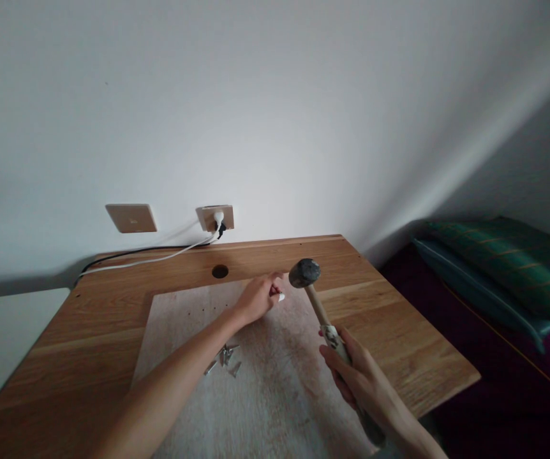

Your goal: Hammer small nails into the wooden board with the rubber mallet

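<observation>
My right hand [354,370] is wrapped around the handle of a mallet [305,273] with a dark, worn head, raised over the right edge of a whitish wooden board [265,382]. At the board's far right part, my left hand [257,299] has its fingers pinched together. A small white spot shows at its fingertips; whether that is a held piece or a nail of the hand, I cannot tell. Several small silver metal pieces [227,357] lie loose on the board, to the right of my left forearm. A row of small dark dots [203,310] marks the board's far left part.
The board rests on a wooden desk [399,325] with a round cable hole [220,271]. Behind it, plugs and cables [160,256] run from a wall socket [215,218]. A white surface [21,325] stands at left; cushions [505,274] lie at right.
</observation>
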`<state>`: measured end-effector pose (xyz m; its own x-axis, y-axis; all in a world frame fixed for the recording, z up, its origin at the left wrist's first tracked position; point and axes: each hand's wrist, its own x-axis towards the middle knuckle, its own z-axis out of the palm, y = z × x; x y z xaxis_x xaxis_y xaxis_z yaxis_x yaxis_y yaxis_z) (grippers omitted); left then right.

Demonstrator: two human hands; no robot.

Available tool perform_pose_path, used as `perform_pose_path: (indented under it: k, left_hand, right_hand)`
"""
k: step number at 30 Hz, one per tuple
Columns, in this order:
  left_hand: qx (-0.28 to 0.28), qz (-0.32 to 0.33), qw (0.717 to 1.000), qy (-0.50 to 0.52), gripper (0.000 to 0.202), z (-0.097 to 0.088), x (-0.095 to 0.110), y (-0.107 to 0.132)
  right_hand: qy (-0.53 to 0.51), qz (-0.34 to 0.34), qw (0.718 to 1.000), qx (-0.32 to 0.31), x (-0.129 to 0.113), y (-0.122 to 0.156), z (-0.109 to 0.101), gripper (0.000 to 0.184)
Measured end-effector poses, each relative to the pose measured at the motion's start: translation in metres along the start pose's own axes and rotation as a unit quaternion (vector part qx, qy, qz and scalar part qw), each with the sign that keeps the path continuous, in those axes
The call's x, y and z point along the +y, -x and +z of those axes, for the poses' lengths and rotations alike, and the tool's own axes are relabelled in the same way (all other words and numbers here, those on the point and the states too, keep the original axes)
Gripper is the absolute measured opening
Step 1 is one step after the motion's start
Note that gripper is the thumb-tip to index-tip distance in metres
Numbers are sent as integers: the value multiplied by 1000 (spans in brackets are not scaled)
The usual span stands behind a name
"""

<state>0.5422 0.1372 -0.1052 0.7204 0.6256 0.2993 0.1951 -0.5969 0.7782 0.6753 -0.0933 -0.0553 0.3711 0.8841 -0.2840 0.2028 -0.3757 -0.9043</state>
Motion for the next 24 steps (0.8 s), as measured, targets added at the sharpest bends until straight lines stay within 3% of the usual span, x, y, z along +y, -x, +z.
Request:
perform_pose_path:
  k: [5,9,13,19,24]
  left_hand:
    - [-5,-29,999,23,45,1,-3,-1]
    - [-11,0,1000,20,41,0,-4,-1]
    - [-2,21,999,25,39,-2,-3,0]
    - [-6,-20,999,24,34,-2,2,0]
    - [3,-14,1000,2,50,-5,4,0]
  right_hand:
    - [-21,17,1000,-11,-4,3,-2,50]
    - [-32,-47,998,32,-21,16,-1,54]
    - [-16,-88,996,21,-32,27,-6,54]
    - [32,-28,998,-37,-14,15,-2,49]
    - [84,-25,995,-37,3,2,11,47]
